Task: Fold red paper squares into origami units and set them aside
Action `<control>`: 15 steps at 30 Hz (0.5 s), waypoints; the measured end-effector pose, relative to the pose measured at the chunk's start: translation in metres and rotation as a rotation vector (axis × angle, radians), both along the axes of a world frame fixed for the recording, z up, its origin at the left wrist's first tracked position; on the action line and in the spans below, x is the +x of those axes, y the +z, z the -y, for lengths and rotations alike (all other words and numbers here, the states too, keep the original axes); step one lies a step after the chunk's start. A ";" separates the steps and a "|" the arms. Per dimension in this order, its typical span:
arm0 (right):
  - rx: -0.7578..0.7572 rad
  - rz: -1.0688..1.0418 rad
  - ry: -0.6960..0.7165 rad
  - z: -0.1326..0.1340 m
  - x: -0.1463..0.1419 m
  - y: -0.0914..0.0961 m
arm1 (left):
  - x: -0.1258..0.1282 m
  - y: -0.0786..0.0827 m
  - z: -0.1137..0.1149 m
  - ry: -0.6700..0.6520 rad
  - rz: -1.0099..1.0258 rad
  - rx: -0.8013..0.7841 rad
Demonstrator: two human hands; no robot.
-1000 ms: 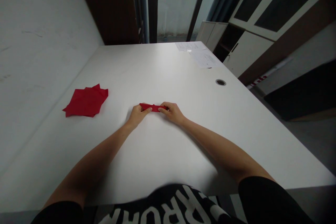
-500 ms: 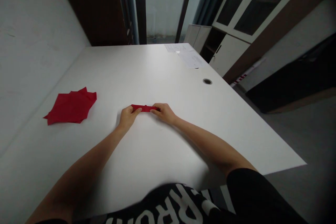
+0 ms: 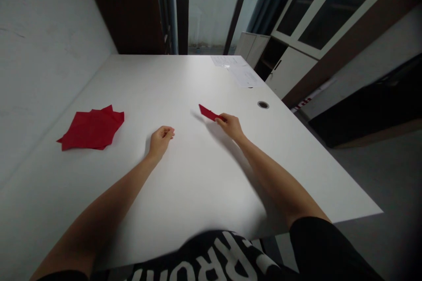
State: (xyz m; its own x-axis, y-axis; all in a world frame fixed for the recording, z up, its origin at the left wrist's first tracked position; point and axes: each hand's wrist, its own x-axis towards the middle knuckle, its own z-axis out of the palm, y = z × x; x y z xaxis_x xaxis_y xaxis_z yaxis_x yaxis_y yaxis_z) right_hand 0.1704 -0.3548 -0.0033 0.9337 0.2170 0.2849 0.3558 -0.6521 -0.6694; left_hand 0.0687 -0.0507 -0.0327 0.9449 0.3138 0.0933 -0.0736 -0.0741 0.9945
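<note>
Brightness: dim room; the white worktop (image 3: 184, 92) is the brightest surface and greys toward the near edge.
Light source: daylight from the window (image 3: 207, 13) at the far end, washed out at its top.
Shadows: soft and short, lying just left of the left hand (image 3: 160, 139) and under the raised red strip (image 3: 208, 113).
Blur: the shirt lettering (image 3: 227, 257) at the bottom edge is smeared.
Distortion: the wide lens bows the wall (image 3: 39, 44) and cabinet (image 3: 306, 30) lines outward; the corners darken.
Focus: the far papers (image 3: 242, 72) look soft, their print unreadable.

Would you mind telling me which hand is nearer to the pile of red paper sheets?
Left. The left hand rests curled on the table right of the pile; the right hand is farther right, its fingers pinching a folded red strip.
</note>
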 end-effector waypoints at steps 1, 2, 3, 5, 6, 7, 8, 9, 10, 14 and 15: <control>-0.042 0.038 -0.082 0.016 0.007 -0.001 | 0.000 0.000 0.001 -0.017 -0.004 0.018; -0.104 0.078 -0.155 0.034 0.013 -0.002 | 0.000 0.000 0.002 -0.032 -0.008 0.039; -0.175 0.113 -0.225 0.052 0.018 -0.004 | -0.001 0.000 0.003 -0.044 -0.011 0.061; -0.298 0.147 -0.364 0.089 0.024 -0.009 | -0.001 -0.001 0.006 -0.058 -0.020 0.102; -0.351 0.139 -0.424 0.105 0.027 -0.011 | -0.001 -0.001 0.006 -0.065 -0.024 0.121; -0.394 0.123 -0.467 0.120 0.028 -0.014 | 0.000 -0.001 0.007 -0.074 -0.027 0.139; -0.426 0.106 -0.500 0.132 0.029 -0.016 | 0.000 -0.001 0.007 -0.082 -0.029 0.154; -0.442 0.090 -0.539 0.142 0.029 -0.018 | 0.000 -0.002 0.007 -0.087 -0.029 0.167; -0.449 0.080 -0.558 0.149 0.029 -0.020 | 0.000 -0.003 0.006 -0.091 -0.028 0.177; -0.442 0.040 -0.600 0.159 0.028 -0.025 | 0.000 -0.007 0.003 -0.102 -0.023 0.213; -0.430 0.035 -0.610 0.159 0.028 -0.026 | 0.000 -0.008 0.003 -0.107 -0.022 0.220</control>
State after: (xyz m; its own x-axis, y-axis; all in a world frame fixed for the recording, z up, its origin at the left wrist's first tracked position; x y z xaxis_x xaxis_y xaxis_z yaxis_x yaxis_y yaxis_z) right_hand 0.1982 -0.5134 -0.0293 0.9160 -0.2378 0.3232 -0.1366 -0.9422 -0.3059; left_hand 0.0691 -0.0534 -0.0406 0.9743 0.1858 0.1270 -0.0710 -0.2819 0.9568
